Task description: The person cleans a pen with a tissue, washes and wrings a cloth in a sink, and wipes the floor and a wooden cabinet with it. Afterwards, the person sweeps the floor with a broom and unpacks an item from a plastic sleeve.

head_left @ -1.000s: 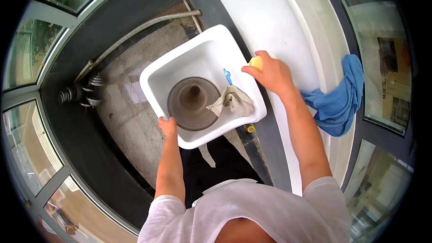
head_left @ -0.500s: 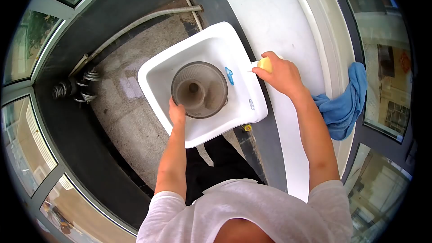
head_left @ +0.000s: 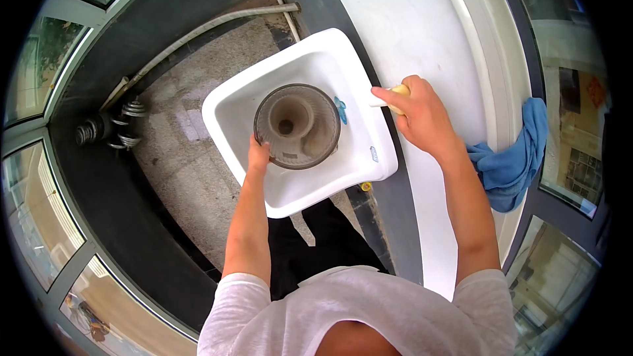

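Observation:
In the head view, a grey, see-through, ribbed round container (head_left: 319,132) stands inside a white basin (head_left: 227,87). A round hub with a dark hole shows in its middle. My left hand (head_left: 259,153) grips the container's near left rim, fingers closed over its edge. At the basin's right edge, my right hand (head_left: 425,115) is closed around a small yellow-and-white piece (head_left: 399,91). Its flat white end points left over the rim; the rest is hidden in my fingers, so its kind is unclear.
A blue cloth (head_left: 508,165) hangs at the right, beside the white ledge (head_left: 422,33). Pale pipes (head_left: 217,22) run along the back wall. Dumbbells (head_left: 125,124) rest on the floor at the left. Windows surround this narrow space.
The container has shifted slightly right and up in the basin, with my left hand on it. My right hand has moved slightly right, turning the yellow-and-white piece so more of its white end shows.

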{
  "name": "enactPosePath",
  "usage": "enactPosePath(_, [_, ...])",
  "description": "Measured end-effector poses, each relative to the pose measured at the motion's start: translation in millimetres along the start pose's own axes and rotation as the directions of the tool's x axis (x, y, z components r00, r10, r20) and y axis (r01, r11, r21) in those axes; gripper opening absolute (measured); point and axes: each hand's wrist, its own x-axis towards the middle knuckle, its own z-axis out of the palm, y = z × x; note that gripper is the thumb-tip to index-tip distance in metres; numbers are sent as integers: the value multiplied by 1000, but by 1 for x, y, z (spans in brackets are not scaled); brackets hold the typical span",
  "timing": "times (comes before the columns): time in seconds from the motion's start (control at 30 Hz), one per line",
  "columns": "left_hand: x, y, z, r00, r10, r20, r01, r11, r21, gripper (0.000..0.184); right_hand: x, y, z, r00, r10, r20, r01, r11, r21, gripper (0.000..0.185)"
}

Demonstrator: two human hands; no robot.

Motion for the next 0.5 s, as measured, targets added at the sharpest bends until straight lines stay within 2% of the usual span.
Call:
enactPosePath(0.03, [3, -2, -3, 999, -40, 20, 39, 999, 15, 51, -1, 3, 4, 993, -106, -61, 106, 994, -13, 48])
enactPosePath(0.1, [2, 1, -5, 996, -80, 39, 79, 996, 31, 50, -1, 3, 8, 983, -132, -125, 132, 991, -10, 52])
enactPosePath(0.17, [-12, 15, -1, 996, -93, -12, 93, 996, 4, 49, -4, 0, 14, 969, -159, -190, 160, 987, -9, 55])
enactPosePath(0.2, [-15, 15, 3, 996, -93, -15, 93, 996, 2, 49, -12, -5, 20, 934, 51, -353, 36, 971, 236, 56])
enactPosePath(0.23, [-18, 15, 9, 971, 99, -219, -34, 959, 281, 49, -21, -10, 29, 848, 287, -446, -42, 875, 482, 58])
enactPosePath(0.27, [-22, 14, 15, 878, 330, -347, -91, 826, 556, 49, -30, -11, 46, 766, 491, -415, -49, 688, 724, 56])
enactPosePath(0.3, [-29, 17, 20, 876, 331, -351, -90, 827, 554, 49, -40, -10, 71, 675, 666, -318, -11, 440, 898, 54])
enactPosePath(0.33, [-37, 22, 26, 789, 567, -236, -327, 713, 620, 48, -51, -10, 100, 676, 730, -97, -32, 161, 986, 46])
enactPosePath(0.37, [-42, 29, 33, 641, 760, -106, -532, 539, 654, 47, -60, -12, 128, 672, 728, 136, -56, -133, 990, 39])
enactPosePath(0.4, [-42, 33, 45, 639, 762, -106, -531, 537, 655, 47, -59, -23, 155, 694, 645, 321, -101, -354, 930, 26])
enactPosePath(0.43, [-42, 35, 57, 690, 716, -103, -556, 616, 558, 43, -54, -35, 183, 687, 602, 408, -113, -466, 878, 24])
enactPosePath(0.47, [-40, 37, 69, 738, 668, -92, -567, 688, 453, 40, -44, -40, 204, 730, 495, 471, -95, -609, 787, 23])
enactPosePath(0.5, [-35, 42, 80, 738, 668, -93, -565, 688, 455, 40, -29, -44, 220, 698, 436, 568, -68, -749, 659, 21])
